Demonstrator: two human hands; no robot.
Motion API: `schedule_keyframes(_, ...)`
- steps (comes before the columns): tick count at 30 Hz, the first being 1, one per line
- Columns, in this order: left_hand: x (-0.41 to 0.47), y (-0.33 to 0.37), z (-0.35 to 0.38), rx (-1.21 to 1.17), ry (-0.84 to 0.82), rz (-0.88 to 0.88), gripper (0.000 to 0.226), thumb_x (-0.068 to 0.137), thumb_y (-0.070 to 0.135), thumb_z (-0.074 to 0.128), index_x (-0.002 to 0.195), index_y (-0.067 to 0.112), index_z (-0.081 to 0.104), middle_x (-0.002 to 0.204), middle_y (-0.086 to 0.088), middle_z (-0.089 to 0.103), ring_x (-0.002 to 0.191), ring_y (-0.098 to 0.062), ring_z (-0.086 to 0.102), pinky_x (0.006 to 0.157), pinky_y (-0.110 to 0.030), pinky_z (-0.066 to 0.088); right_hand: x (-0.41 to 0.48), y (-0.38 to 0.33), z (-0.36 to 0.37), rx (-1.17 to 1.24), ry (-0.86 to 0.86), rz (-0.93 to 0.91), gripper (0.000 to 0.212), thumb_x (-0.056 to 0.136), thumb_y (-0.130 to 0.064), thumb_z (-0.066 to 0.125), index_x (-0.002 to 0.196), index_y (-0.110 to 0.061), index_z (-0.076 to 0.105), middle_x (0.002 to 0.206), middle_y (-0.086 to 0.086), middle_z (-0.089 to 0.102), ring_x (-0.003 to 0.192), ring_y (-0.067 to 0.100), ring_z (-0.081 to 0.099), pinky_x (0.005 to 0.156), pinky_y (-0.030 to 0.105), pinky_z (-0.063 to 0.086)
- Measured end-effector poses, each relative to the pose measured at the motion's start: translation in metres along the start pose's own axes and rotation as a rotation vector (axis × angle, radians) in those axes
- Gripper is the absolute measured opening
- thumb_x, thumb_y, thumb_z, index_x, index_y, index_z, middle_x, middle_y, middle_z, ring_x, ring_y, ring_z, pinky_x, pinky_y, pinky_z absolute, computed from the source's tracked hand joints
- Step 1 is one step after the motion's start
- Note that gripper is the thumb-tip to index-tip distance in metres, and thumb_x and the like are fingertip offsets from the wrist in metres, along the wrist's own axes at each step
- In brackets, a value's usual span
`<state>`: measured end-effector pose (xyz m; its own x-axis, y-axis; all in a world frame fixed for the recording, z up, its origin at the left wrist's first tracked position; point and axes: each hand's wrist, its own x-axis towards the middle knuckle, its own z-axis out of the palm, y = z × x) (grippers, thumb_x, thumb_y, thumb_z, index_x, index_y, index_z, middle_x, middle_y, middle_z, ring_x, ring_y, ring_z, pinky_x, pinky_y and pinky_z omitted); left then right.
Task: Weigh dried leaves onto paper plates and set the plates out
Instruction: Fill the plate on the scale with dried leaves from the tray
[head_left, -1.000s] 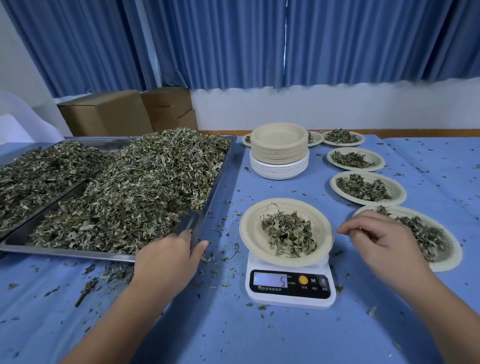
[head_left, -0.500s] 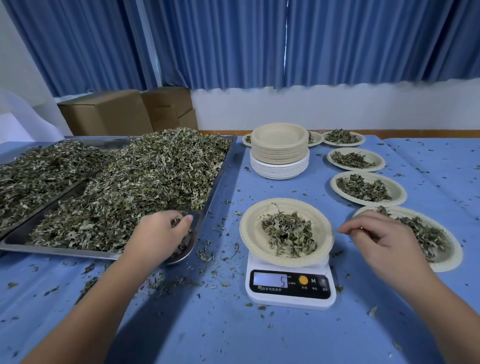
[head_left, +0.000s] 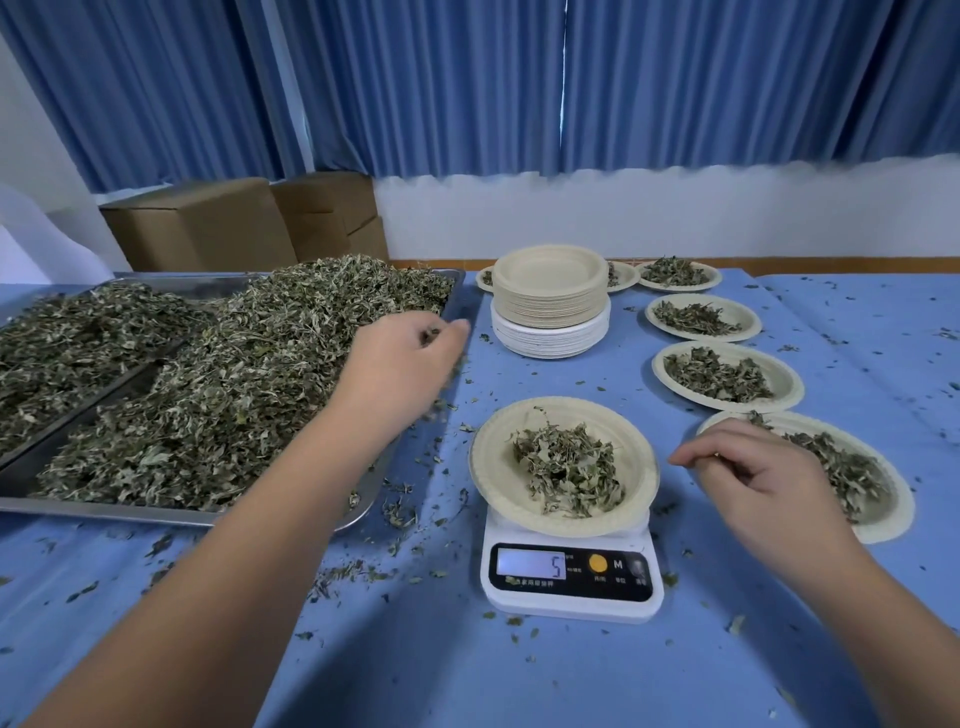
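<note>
From my remote seat, the blue counter (head_left: 519, 675) carries a tray (head_left: 156, 512) heaped with dried leaves (head_left: 234, 389), so I judge there is plenty left to weigh. Behind the scale a tall stack of paper plates (head_left: 550, 306) waits unused. A row of filled plates (head_left: 727, 376) is already set out along the right. One more plate (head_left: 493, 467) sits on the scale (head_left: 571, 579) with a small pile, and the display reads 5. I take this portion to be mid-weighing. My left hand (head_left: 400, 364) hangs over the tray's right edge, its fingers (head_left: 441, 330) curled on a pinch of leaves, though blurred. My right hand (head_left: 763, 488) hovers just beside the weighed plate, fingers (head_left: 680, 460) loosely curled, nothing visible in them.
</note>
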<state>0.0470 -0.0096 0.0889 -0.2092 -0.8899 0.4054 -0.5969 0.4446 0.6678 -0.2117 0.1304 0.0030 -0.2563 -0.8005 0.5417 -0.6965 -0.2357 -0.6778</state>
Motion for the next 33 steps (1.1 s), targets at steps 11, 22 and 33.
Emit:
schedule_keyframes(11,-0.009,0.026,0.049,-0.030,-0.355,-0.095,0.059,0.090,0.073,0.026,0.128,0.037,0.054,0.117,0.011,0.061,0.097,-0.013,0.062,0.075,-0.031,0.045,0.001,0.001,0.000,-0.028,0.006,-0.027,0.035,0.079,0.012,0.058,0.071,-0.019,0.072,0.083,-0.010,0.062,0.067,0.012,0.055,0.060,0.011,0.038)
schedule_keyframes(22,-0.022,0.019,0.042,0.010,-0.347,-0.037,0.057,0.092,0.069,0.032,0.101,0.024,0.067,0.091,0.006,0.069,0.068,-0.010,0.062,0.070,-0.039,0.057,0.000,0.003,-0.001,0.013,-0.001,-0.005,0.039,0.082,0.010,0.056,0.072,-0.025,0.071,0.082,-0.009,0.062,0.059,0.013,0.052,0.053,0.012,0.036)
schedule_keyframes(33,-0.023,0.002,0.043,-0.027,-0.277,0.040,0.017,0.097,0.038,0.050,0.092,0.033,0.065,0.062,0.020,0.062,0.050,-0.005,0.051,0.052,-0.023,0.041,0.000,0.002,0.000,0.002,-0.018,-0.002,0.043,0.082,0.008,0.056,0.070,-0.031,0.069,0.081,-0.011,0.062,0.060,0.013,0.053,0.053,0.012,0.037)
